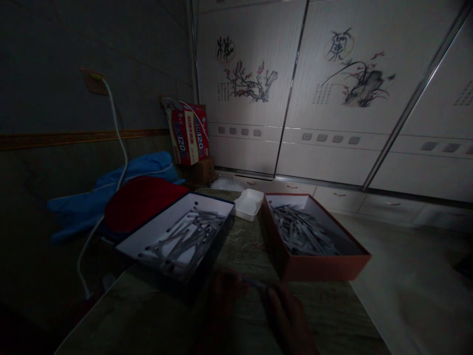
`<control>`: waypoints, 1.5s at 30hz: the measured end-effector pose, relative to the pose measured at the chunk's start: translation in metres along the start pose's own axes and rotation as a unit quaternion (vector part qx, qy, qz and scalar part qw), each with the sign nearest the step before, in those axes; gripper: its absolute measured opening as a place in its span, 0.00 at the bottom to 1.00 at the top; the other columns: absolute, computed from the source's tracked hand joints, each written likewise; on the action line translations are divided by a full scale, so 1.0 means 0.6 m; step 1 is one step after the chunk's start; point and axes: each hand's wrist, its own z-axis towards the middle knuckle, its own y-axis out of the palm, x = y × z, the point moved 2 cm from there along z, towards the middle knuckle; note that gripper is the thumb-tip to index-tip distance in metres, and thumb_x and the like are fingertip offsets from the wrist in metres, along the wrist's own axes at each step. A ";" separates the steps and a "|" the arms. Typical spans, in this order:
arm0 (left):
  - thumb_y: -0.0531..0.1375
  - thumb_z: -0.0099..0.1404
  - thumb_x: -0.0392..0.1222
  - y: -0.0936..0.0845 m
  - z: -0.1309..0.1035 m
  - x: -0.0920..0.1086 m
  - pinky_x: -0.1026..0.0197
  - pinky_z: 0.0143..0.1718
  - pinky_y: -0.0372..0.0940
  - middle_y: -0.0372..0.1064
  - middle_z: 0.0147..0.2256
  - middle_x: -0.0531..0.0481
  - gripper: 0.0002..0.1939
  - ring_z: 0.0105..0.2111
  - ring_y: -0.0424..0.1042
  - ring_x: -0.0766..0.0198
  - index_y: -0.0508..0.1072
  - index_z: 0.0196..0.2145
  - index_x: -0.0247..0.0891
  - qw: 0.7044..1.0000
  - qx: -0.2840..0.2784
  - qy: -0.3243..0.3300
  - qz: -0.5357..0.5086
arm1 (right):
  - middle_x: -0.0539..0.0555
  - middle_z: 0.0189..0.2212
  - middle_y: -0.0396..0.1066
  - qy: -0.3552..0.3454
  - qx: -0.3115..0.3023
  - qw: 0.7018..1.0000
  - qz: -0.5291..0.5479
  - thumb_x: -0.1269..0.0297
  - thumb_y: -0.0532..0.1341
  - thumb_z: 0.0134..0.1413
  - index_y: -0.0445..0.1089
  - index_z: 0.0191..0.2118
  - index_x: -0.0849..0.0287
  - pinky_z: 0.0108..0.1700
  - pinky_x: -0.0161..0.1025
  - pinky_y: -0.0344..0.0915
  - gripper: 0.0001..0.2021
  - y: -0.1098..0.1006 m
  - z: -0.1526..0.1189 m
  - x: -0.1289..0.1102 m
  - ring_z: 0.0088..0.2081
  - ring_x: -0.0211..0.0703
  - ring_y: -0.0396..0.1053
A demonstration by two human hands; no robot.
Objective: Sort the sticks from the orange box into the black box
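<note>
Close to me over the table, my left hand (226,291) and my right hand (286,310) face each other, fingers closed. Between them runs a slim grey pen-like stick (254,282), each hand gripping one end; the dim light hides its details. Ahead to the left lies a dark-rimmed box (131,241) with loose slender grey sticks with dark ends (185,236), its white bottom showing between them. On the right an orange-red box (321,267) holds a denser heap of thin grey pieces (303,229).
A small white tray (250,203) stands between the boxes at the far part of the table (246,251). Red and blue cloth (144,199) lies at the left, crossed by a white cable (120,143). Red cartons (188,135) and sliding cabinet doors (247,153) stand behind.
</note>
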 end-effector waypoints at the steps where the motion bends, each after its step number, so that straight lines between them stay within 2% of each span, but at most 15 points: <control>1: 0.71 0.40 0.48 0.000 -0.001 0.001 0.56 0.32 0.72 0.75 0.25 0.50 0.18 0.29 0.76 0.57 0.70 0.25 0.35 1.000 0.000 -0.001 -0.001 | 0.52 0.26 0.72 -0.003 0.007 1.000 -0.002 0.51 0.49 0.61 0.70 0.33 0.56 0.33 0.33 0.65 0.18 0.000 -0.001 0.003 0.29 0.42 0.71; 4: 0.71 0.41 0.48 0.000 -0.001 0.000 0.56 0.31 0.72 0.75 0.24 0.50 0.19 0.29 0.76 0.57 0.70 0.25 0.35 1.000 0.004 0.001 0.016 | 0.51 0.22 0.70 -0.025 0.028 0.999 -0.003 0.51 0.48 0.61 0.69 0.28 0.55 0.28 0.32 0.64 0.20 0.002 -0.002 0.010 0.24 0.40 0.68; 8: 0.69 0.43 0.50 -0.003 0.002 -0.006 0.55 0.33 0.72 0.76 0.26 0.48 0.19 0.30 0.76 0.56 0.70 0.27 0.34 1.000 0.007 0.001 0.029 | 0.53 0.31 0.74 -0.017 0.036 0.999 -0.005 0.51 0.54 0.57 0.70 0.40 0.56 0.34 0.33 0.66 0.15 0.001 -0.002 0.010 0.33 0.43 0.72; 12: 0.70 0.40 0.51 -0.006 0.005 -0.009 0.55 0.31 0.72 0.76 0.25 0.48 0.21 0.28 0.76 0.56 0.70 0.26 0.34 1.000 0.009 0.000 0.027 | 0.50 0.21 0.69 -0.019 0.005 1.000 0.003 0.52 0.47 0.61 0.67 0.27 0.55 0.27 0.32 0.63 0.20 0.002 0.000 0.007 0.23 0.40 0.67; 14: 0.70 0.42 0.50 -0.006 0.008 -0.011 0.54 0.32 0.72 0.76 0.26 0.48 0.20 0.29 0.76 0.56 0.71 0.27 0.34 1.000 0.001 0.009 0.021 | 0.49 0.19 0.66 -0.024 0.006 1.000 0.005 0.52 0.46 0.62 0.65 0.25 0.55 0.27 0.32 0.62 0.20 0.003 0.000 0.007 0.22 0.39 0.66; 18: 0.70 0.41 0.49 -0.011 0.017 -0.020 0.55 0.31 0.72 0.76 0.26 0.48 0.19 0.28 0.76 0.56 0.70 0.26 0.35 1.000 0.004 0.003 0.016 | 0.51 0.25 0.69 -0.010 -0.011 1.000 0.017 0.54 0.49 0.61 0.67 0.35 0.57 0.31 0.32 0.62 0.15 0.004 -0.002 0.009 0.27 0.40 0.68; 22: 0.70 0.42 0.48 -0.011 0.018 -0.021 0.56 0.31 0.72 0.75 0.25 0.49 0.18 0.29 0.76 0.58 0.70 0.26 0.34 1.000 -0.007 0.007 0.009 | 0.53 0.33 0.73 0.014 0.006 1.000 0.006 0.53 0.53 0.58 0.67 0.44 0.57 0.36 0.32 0.64 0.15 0.000 -0.002 0.007 0.34 0.42 0.70; 24: 0.70 0.43 0.48 -0.008 0.012 -0.015 0.56 0.32 0.72 0.75 0.26 0.49 0.18 0.29 0.76 0.58 0.70 0.26 0.34 1.000 -0.009 0.007 0.009 | 0.51 0.28 0.71 0.012 0.007 1.000 0.000 0.53 0.50 0.60 0.69 0.37 0.57 0.32 0.32 0.63 0.16 0.001 -0.001 0.009 0.30 0.41 0.70; 27: 0.71 0.40 0.48 0.000 0.002 -0.002 0.57 0.30 0.72 0.75 0.24 0.50 0.19 0.26 0.75 0.59 0.70 0.25 0.34 1.000 0.004 0.008 0.012 | 0.49 0.20 0.67 -0.005 0.002 1.000 0.001 0.53 0.47 0.61 0.65 0.26 0.56 0.27 0.32 0.61 0.19 0.006 0.001 0.014 0.23 0.39 0.66; 33: 0.70 0.42 0.47 0.002 -0.002 0.004 0.56 0.31 0.72 0.75 0.26 0.50 0.17 0.29 0.76 0.57 0.70 0.26 0.35 1.000 0.031 0.004 -0.005 | 0.50 0.22 0.67 -0.029 0.022 0.999 -0.014 0.57 0.46 0.63 0.65 0.27 0.56 0.30 0.32 0.62 0.18 -0.001 -0.002 0.004 0.26 0.40 0.67; 35: 0.70 0.42 0.46 -0.002 0.003 0.000 0.55 0.33 0.72 0.74 0.26 0.50 0.16 0.30 0.76 0.58 0.71 0.26 0.36 0.999 0.038 0.005 -0.023 | 0.51 0.25 0.69 -0.042 -0.009 0.999 -0.020 0.58 0.48 0.62 0.66 0.29 0.57 0.32 0.33 0.62 0.15 -0.003 -0.005 -0.004 0.28 0.40 0.67; 38: 0.71 0.40 0.46 -0.007 0.010 -0.005 0.55 0.33 0.73 0.73 0.26 0.50 0.17 0.30 0.75 0.58 0.70 0.24 0.36 0.998 0.037 0.007 -0.052 | 0.53 0.32 0.70 -0.108 -0.117 0.986 -0.043 0.60 0.58 0.55 0.68 0.35 0.57 0.35 0.34 0.63 0.06 -0.002 -0.015 -0.012 0.33 0.41 0.68; 39: 0.71 0.40 0.46 -0.008 0.012 -0.006 0.55 0.33 0.73 0.73 0.26 0.50 0.18 0.30 0.75 0.58 0.70 0.24 0.36 0.998 0.034 0.006 -0.056 | 0.53 0.34 0.71 -0.131 -0.138 0.980 -0.056 0.62 0.61 0.52 0.68 0.37 0.56 0.37 0.34 0.64 0.07 -0.002 -0.019 -0.013 0.35 0.42 0.68; 42: 0.71 0.42 0.46 -0.014 0.015 -0.014 0.54 0.35 0.73 0.74 0.28 0.50 0.18 0.32 0.76 0.57 0.71 0.28 0.35 0.998 0.018 0.002 -0.063 | 0.54 0.37 0.71 -0.150 -0.125 0.979 -0.064 0.65 0.62 0.50 0.69 0.39 0.54 0.42 0.36 0.64 0.08 -0.001 -0.025 -0.014 0.39 0.44 0.68; 45: 0.71 0.42 0.45 -0.018 0.017 -0.022 0.53 0.35 0.73 0.74 0.28 0.52 0.18 0.33 0.76 0.57 0.70 0.28 0.36 0.996 0.002 0.001 -0.088 | 0.53 0.31 0.71 -0.095 -0.085 0.992 -0.005 0.60 0.60 0.52 0.69 0.31 0.55 0.38 0.36 0.64 0.05 0.004 -0.019 -0.016 0.34 0.42 0.68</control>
